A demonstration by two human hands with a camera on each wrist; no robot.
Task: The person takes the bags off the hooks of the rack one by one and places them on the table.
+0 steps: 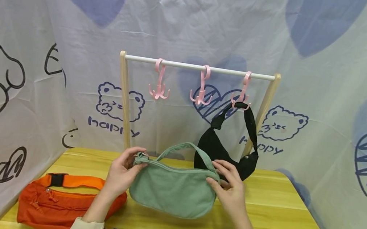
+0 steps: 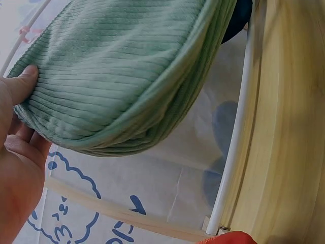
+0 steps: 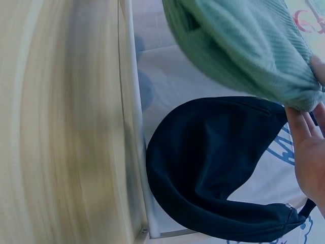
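Note:
A green corduroy handbag (image 1: pixel 173 190) is held up above the table between both hands, its strap arching over the zipped top. My left hand (image 1: pixel 125 171) pinches the bag's upper left corner, thumb in front and fingers behind. At the upper right corner, my right hand (image 1: pixel 229 187) grips the bag where the strap joins. The left wrist view shows the ribbed green bag (image 2: pixel 117 71) with the left thumb pressed on its face. In the right wrist view the black shoulder bag (image 3: pixel 203 157) hangs beyond the right hand (image 3: pixel 311 152).
A white rail (image 1: pixel 181 64) on wooden posts carries three pink hooks; the black bag hangs by its strap from the right hook (image 1: pixel 242 90). The middle hook (image 1: pixel 202 90) and left hook (image 1: pixel 159 85) hang bare. An orange waist bag (image 1: pixel 61 205) lies on the wooden table (image 1: pixel 280 210) at left.

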